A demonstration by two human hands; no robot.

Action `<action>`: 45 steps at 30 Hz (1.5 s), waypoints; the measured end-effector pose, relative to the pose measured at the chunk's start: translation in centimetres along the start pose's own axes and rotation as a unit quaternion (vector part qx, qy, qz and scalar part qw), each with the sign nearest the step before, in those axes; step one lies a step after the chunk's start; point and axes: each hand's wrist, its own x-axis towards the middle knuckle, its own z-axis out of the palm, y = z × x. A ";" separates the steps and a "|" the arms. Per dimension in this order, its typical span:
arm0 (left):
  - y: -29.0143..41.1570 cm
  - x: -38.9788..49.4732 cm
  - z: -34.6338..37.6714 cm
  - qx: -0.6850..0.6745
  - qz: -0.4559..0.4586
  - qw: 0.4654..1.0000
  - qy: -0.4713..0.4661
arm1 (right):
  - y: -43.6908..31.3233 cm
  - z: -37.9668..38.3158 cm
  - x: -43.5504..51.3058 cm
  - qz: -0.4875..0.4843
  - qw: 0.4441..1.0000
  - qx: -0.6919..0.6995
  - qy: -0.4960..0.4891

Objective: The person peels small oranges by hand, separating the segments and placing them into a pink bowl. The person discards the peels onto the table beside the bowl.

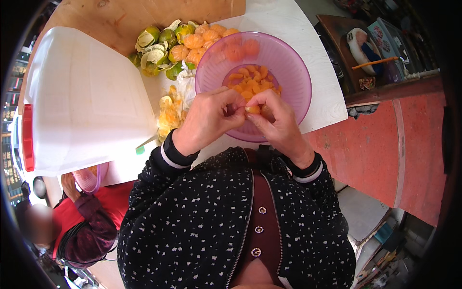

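Observation:
Over the near side of a pink translucent plastic bowl (pixel 294 79), both my hands come together. My right hand (pixel 283 126) pinches a mandarin segment (pixel 253 109) between thumb and forefinger. More orange flesh (pixel 266 112) shows inside its curled fingers. The pinched fingertips of my left hand (pixel 214 113) meet the left end of that segment; whether a strip of membrane is between them is too small to tell. Loose mandarin segments (pixel 251 81) lie on the bowl's bottom. Left of the bowl is a pile of pale and orange membrane scraps (pixel 169 115).
Peeled mandarins (pixel 202 38) and green-skinned, partly peeled ones (pixel 158 47) lie behind the bowl on the white table (pixel 325 108). A large white plastic container with a red cap (pixel 90 104) stands at left. Beyond it, another person (pixel 90 224) has a hand at a pink basket (pixel 88 178).

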 end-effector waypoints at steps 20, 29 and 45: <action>1.1 -0.5 -0.4 -0.258 -0.092 0.961 -0.021 | -0.5 -1.5 0.2 0.119 0.967 0.222 -0.025; 0.9 -0.6 0.3 -0.113 -0.026 0.993 0.029 | -1.0 -0.7 0.2 0.119 0.987 0.106 -0.017; 1.0 -0.6 -0.3 -0.015 0.123 0.992 0.012 | -1.5 -1.9 0.8 0.182 0.953 0.219 -0.104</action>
